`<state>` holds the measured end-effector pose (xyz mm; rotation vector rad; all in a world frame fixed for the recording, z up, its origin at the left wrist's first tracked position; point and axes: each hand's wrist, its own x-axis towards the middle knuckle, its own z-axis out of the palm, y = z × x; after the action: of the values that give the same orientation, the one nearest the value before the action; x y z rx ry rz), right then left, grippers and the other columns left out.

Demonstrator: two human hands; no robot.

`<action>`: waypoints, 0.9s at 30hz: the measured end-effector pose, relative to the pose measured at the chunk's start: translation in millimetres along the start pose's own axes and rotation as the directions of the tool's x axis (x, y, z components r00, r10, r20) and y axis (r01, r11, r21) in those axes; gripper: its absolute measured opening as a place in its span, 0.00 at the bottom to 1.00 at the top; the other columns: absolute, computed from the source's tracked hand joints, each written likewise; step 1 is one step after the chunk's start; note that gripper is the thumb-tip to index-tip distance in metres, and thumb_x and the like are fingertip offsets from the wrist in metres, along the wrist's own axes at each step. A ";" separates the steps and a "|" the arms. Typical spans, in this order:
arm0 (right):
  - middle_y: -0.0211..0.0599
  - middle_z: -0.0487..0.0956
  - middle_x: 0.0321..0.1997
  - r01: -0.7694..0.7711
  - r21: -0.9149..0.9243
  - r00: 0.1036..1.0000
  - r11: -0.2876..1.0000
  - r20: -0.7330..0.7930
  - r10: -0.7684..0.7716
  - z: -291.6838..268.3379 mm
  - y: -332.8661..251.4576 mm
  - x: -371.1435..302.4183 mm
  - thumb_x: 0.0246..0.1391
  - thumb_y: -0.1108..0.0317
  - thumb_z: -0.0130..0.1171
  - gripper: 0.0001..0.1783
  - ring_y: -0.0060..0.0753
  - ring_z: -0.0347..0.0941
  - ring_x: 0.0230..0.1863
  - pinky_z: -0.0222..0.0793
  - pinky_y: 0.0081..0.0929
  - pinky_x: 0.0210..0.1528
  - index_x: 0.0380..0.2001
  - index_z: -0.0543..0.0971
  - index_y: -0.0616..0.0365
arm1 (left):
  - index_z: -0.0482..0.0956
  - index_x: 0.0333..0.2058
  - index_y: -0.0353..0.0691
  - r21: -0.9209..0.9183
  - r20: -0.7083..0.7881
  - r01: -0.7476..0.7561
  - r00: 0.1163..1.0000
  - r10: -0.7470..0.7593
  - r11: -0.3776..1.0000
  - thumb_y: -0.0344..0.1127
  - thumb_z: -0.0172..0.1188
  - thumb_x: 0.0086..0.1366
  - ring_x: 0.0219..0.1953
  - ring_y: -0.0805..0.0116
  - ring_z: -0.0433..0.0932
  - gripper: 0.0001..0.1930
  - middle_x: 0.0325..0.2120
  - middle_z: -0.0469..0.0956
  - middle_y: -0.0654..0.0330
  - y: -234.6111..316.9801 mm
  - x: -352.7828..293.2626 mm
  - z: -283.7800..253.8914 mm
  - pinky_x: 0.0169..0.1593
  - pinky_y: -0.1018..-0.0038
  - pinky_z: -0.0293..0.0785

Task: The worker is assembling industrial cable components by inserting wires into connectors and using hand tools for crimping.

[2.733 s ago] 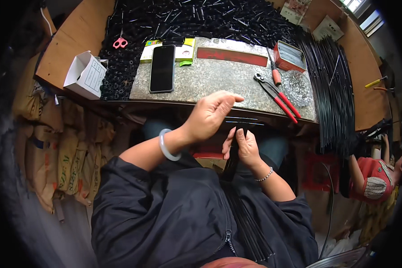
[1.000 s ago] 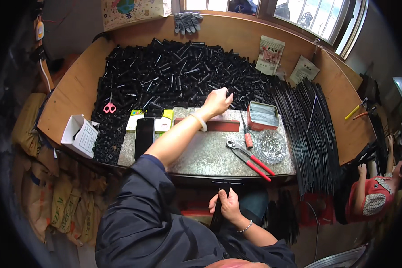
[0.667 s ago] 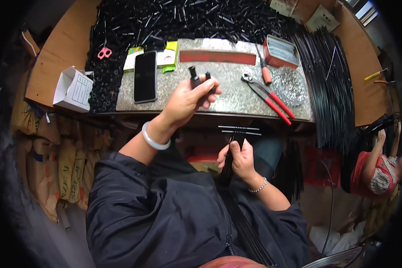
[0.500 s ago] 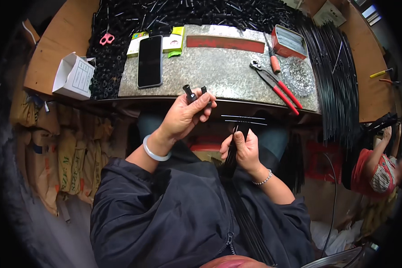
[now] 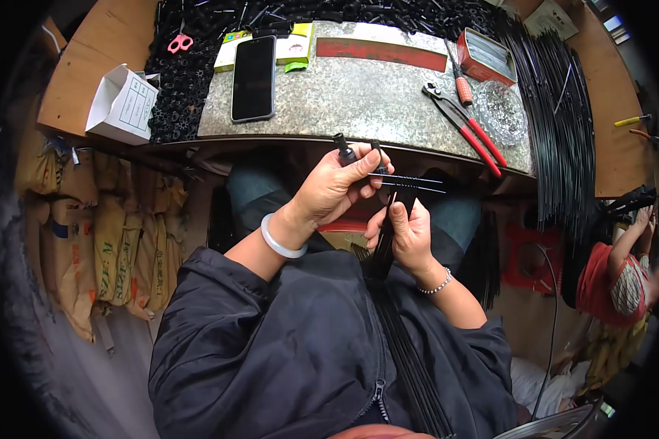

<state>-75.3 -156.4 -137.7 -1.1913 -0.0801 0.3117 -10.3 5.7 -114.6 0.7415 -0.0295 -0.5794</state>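
My left hand [image 5: 339, 186] holds two short black plastic caps [image 5: 346, 154] between thumb and fingers, just below the front edge of the stone slab [image 5: 359, 88]. My right hand [image 5: 405, 234] grips a bundle of thin black rods [image 5: 388, 241] that runs down over my lap; a few rod ends [image 5: 417, 183] stick out sideways next to the left hand's fingertips. Both hands are nearly touching in front of my chest.
On the slab lie a black phone [image 5: 253, 67], red-handled pliers [image 5: 467, 126], a screwdriver [image 5: 461, 84], a red tin [image 5: 488, 55] and a clear bag of small parts [image 5: 501, 111]. Heaps of black caps [image 5: 190, 80], pink scissors [image 5: 179, 42], a white box [image 5: 123, 106], long black rods [image 5: 556, 110]. Another person [image 5: 622, 263] sits at right.
My left hand reached out to the pile of black caps, picked some up, and came back down to the rod ends held by my right hand.
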 end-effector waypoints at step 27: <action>0.40 0.77 0.22 -0.005 0.015 1.000 1.000 0.023 0.005 -1.2 1.1 1.2 0.64 0.52 0.43 0.25 0.24 0.72 0.16 0.69 0.15 0.22 0.52 0.65 0.64 | 0.76 0.39 0.32 0.106 -0.050 -0.014 0.999 0.019 0.994 0.38 0.57 0.65 0.23 0.82 0.67 0.13 0.27 0.74 0.64 -8.6 4.5 2.1 0.26 0.87 0.64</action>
<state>-74.1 -156.8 -139.3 -1.1736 -0.0950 0.3298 -11.2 -3.0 -119.4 0.8575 -0.0197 -0.5459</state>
